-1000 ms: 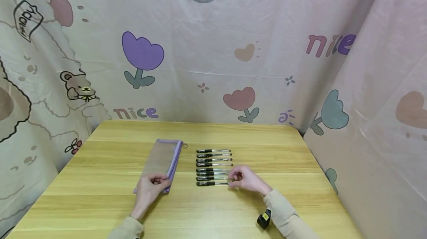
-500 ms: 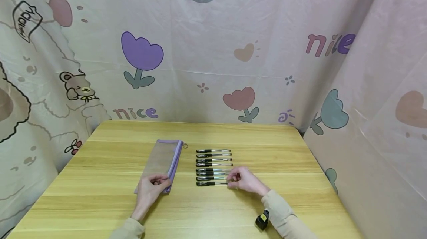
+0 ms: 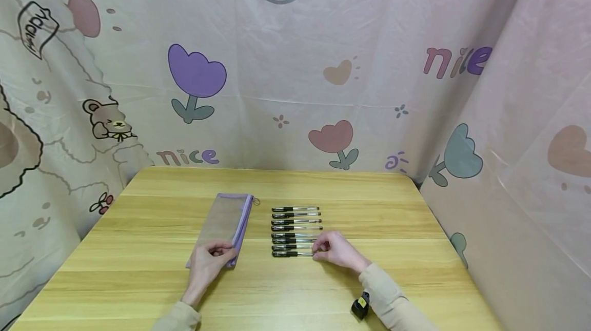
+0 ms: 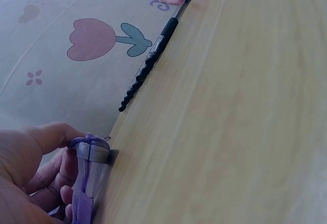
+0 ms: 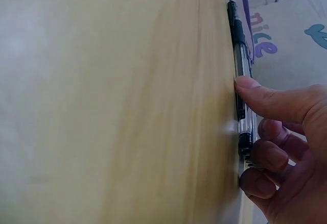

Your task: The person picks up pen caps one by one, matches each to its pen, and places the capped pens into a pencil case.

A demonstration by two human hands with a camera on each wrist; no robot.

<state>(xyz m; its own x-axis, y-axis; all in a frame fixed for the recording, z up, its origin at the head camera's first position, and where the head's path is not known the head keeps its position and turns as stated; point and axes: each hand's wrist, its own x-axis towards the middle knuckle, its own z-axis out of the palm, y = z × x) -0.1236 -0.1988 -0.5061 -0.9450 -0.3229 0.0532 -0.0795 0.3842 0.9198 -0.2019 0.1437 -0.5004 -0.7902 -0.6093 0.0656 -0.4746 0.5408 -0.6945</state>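
On the left of the table, a pencil pouch point(image 3: 222, 218) with mesh-like grey sides and a purple zipper lies flat. My left hand point(image 3: 210, 261) grips its near right corner; in the left wrist view, thumb and fingers curl around the zippered purple edge point(image 4: 84, 183). Right of the pouch, several black-capped clear pens point(image 3: 295, 222) lie in a column, caps to the left. My right hand point(image 3: 339, 250) is at the right end of the nearest pen point(image 3: 286, 254). Its thumb point(image 5: 278, 101) and curled fingers pinch that pen's clear barrel, covering the tip end.
The wooden table point(image 3: 369, 197) is backed by a patterned curtain point(image 3: 277, 64), which also hangs along both sides. A small black device point(image 3: 360, 306) with a yellow label sits at the right sleeve. A metal ring point(image 3: 256, 201) hangs from the pouch's far corner.
My right hand has shifted slightly left along the nearest pen. The small black device has moved left with the right forearm. The left hand and pouch stay nearly still.
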